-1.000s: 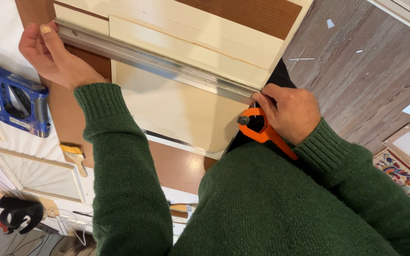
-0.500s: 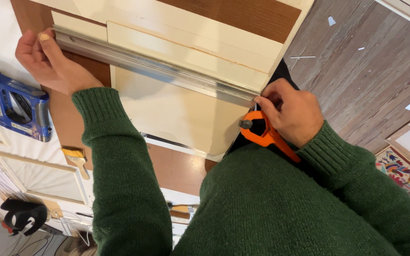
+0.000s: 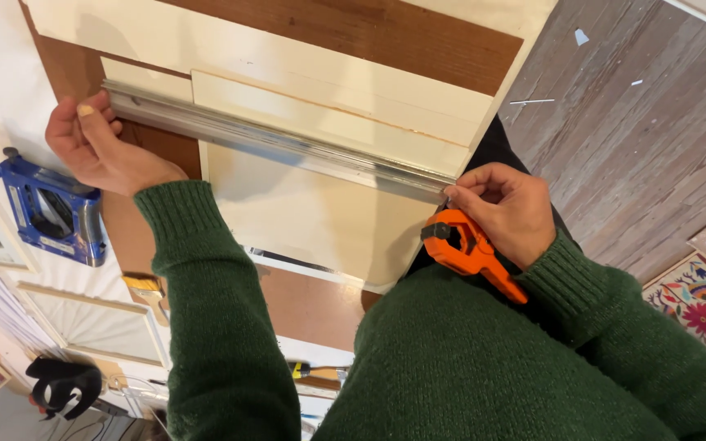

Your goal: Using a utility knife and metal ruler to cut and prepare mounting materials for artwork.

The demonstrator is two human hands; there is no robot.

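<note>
A long metal straightedge [image 3: 279, 143] lies across cream boards [image 3: 320, 220] on a brown wooden tabletop [image 3: 369, 28]. My left hand [image 3: 96, 147] grips the left end of the straightedge, thumb on top. My right hand [image 3: 504, 208] is at the right end, at the table's edge, with its fingers closed around an orange spring clamp [image 3: 467, 249] whose jaws sit at the edge just below the straightedge. Whether the clamp bites the board I cannot tell. Both arms wear green knit sleeves.
A blue tool [image 3: 51, 212] lies on the white surface left of the table. Picture frames [image 3: 91, 322] and a black object [image 3: 63, 384] sit lower left. A brush [image 3: 145, 286] rests on the tabletop. Grey plank floor [image 3: 639, 122] and a floral picture [image 3: 692, 298] are on the right.
The view has shifted slightly; my left hand stays on the straightedge's end. My right hand with the orange clamp has stayed at the right end by the table edge.
</note>
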